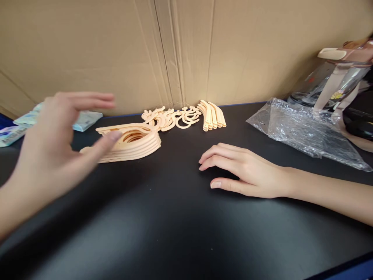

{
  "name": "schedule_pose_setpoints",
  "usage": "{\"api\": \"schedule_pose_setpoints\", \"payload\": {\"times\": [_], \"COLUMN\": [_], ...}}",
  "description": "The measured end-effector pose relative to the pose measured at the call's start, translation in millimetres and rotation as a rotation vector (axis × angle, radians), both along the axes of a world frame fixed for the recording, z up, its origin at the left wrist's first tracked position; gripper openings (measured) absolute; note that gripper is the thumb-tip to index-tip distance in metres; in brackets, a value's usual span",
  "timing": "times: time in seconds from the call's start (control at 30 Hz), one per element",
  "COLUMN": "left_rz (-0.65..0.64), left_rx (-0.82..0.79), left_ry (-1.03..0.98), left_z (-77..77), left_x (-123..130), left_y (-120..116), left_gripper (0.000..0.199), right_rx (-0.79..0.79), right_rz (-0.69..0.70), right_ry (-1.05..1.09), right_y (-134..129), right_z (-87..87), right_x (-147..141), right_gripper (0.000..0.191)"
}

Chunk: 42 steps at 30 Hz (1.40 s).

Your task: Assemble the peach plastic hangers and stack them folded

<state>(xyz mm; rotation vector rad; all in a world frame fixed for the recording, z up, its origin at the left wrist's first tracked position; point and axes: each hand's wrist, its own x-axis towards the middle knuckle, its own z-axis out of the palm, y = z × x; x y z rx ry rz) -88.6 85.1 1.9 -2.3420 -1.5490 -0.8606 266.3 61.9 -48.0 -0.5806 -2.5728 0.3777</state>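
Beige stack (142,147); partly behind left hand (54,142)

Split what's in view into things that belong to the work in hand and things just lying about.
Likely part of the work, judging by their matching colour and place near the open left hand:
stack of cream curved pieces
loose cream hooks
group of cream strips

Probably just lying about:
soft packets
clear plastic bag
strapped clear bottle

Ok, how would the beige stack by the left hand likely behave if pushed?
The stack would probably slide apart, as its layers look loosely piled. Each piece is likely stiff, holding its curve, and perhaps light, being thin.
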Motion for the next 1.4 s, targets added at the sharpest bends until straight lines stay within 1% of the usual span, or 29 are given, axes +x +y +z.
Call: {"api": "schedule_pose_setpoints", "payload": {"times": [0.03, 0.07, 0.1, 0.13, 0.17, 0.23, 0.3, 0.37, 0.43, 0.5, 0.57, 0.67, 0.77, 0.83, 0.9, 0.97, 1.1, 1.23, 1.4], "left_rz": [-0.092, -0.204, -0.336, -0.451, -0.526, -0.616, -0.647, -0.653, -0.652, -0.658, -0.657, -0.658, -0.675, -0.681, -0.683, -0.679, -0.676, -0.679, -0.683], "left_rx": [0.117, 0.169, 0.184, 0.161, 0.092, -0.030, -0.155, -0.245, -0.288, -0.304, -0.318, -0.335, -0.364, -0.380, -0.387, -0.387, -0.386, -0.385, -0.394], "left_ry": [0.042, 0.131, 0.201, 0.252, 0.287, 0.327, 0.328, 0.308, 0.290, 0.276, 0.270, 0.283, 0.298, 0.299, 0.292, 0.273, 0.252, 0.257, 0.232], "left_z": [-1.6, -4.2, -7.8, -12.3, -17.2, -27.3, -35.6, -40.8, -43.0, -43.2, -42.3, -40.6, -39.4, -39.2, -39.2, -39.2, -38.1, -37.3, -38.8], "left_x": [15.4, 29.2, 40.9, 50.4, 57.8, 67.3, 71.8, 73.5, 73.8, 73.7, 73.6, 73.7, 73.7, 73.7, 73.7, 73.5, 73.0, 72.9, 72.6], "left_y": [-11.5, -22.5, -32.4, -41.1, -48.5, -59.1, -64.4, -65.7, -64.8, -63.6, -62.9, -62.6, -61.9, -61.2, -60.6, -60.4, -61.4, -62.5, -61.7], "left_gripper": [0.041, 0.033, 0.029, 0.028, 0.030, 0.035, 0.040, 0.045, 0.046, 0.044, 0.043, 0.043, 0.042, 0.042, 0.042, 0.042, 0.043, 0.043, 0.043], "right_rx": [0.003, 0.006, 0.009, 0.009, 0.007, 0.004, 0.007, 0.047, 0.132, 0.240, 0.336, 0.482, 0.588, 0.630, 0.648, 0.629, 0.511, 0.473, 0.464], "right_rz": [0.000, -0.001, -0.002, -0.003, -0.005, -0.014, -0.042, -0.086, -0.126, -0.141, -0.136, -0.150, -0.176, -0.173, -0.173, -0.193, -0.217, -0.219, -0.226], "right_ry": [-0.001, -0.001, -0.001, -0.001, -0.002, -0.003, -0.009, -0.025, -0.051, -0.091, -0.150, -0.251, -0.365, -0.452, -0.529, -0.562, -0.523, -0.526, -0.520], "right_y": [0.2, 0.3, 0.3, 0.1, -0.2, -1.2, -2.1, -1.3, 3.6, 14.4, 31.6, 65.8, 102.2, 123.9, 142.6, 158.3, 180.6, 191.3, 195.7], "right_z": [0.0, 0.0, 0.1, 0.2, 0.5, 1.7, 3.8, 7.0, 11.2, 16.7, 23.7, 36.4, 46.7, 49.8, 49.9, 48.2, 46.0, 45.7, 44.5], "right_x": [-0.3, -0.6, -0.9, -1.3, -1.7, -2.3, -2.5, -2.7, -3.9, -7.4, -14.9, -34.4, -60.1, -77.6, -93.4, -106.5, -122.5, -126.5, -125.2], "right_gripper": [0.030, 0.030, 0.030, 0.029, 0.029, 0.029, 0.028, 0.027, 0.027, 0.027, 0.026, 0.025, 0.025, 0.025, 0.029, 0.032, 0.027, 0.022, 0.021]}}
